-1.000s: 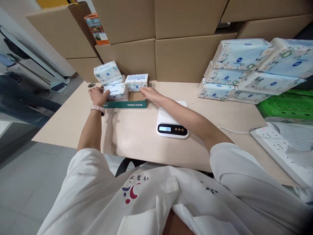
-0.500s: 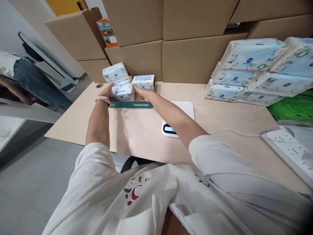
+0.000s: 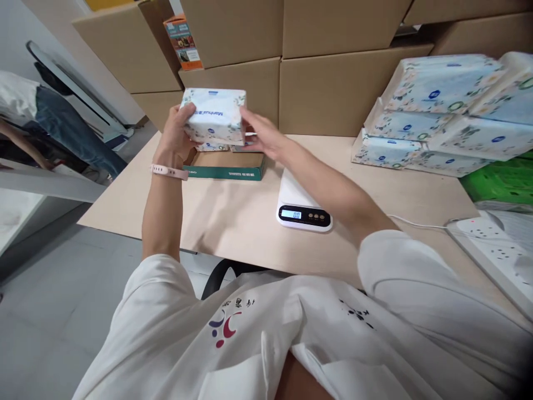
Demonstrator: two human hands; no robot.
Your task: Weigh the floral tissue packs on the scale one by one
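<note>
While 2 hands support it, a tissue pack spans the space between them

Held above the tabletop, the white, flower-printed, soft-wrapped block of tissues (image 3: 213, 119) lies directly between the fingers, its long axis running from left to right, hand to hand. The left hand (image 3: 175, 130) pinches the left end, thumb over the printed face; its other fingers are largely hidden. The right hand (image 3: 266, 133) sets its parted fingers against the right end — how firmly they press cannot be told. Below is the shallow green-and-brown cardboard tray (image 3: 225, 171), with further floral packs (image 3: 212, 147) partly visible at its rear. To the right of the tray, and apart from it, stands the white, flat plastic scale (image 3: 306, 216), its display at 0.0. The right hand is nearer to it — the bare right forearm (image 3: 328, 180) crosses above and hides part of its plate.
</note>
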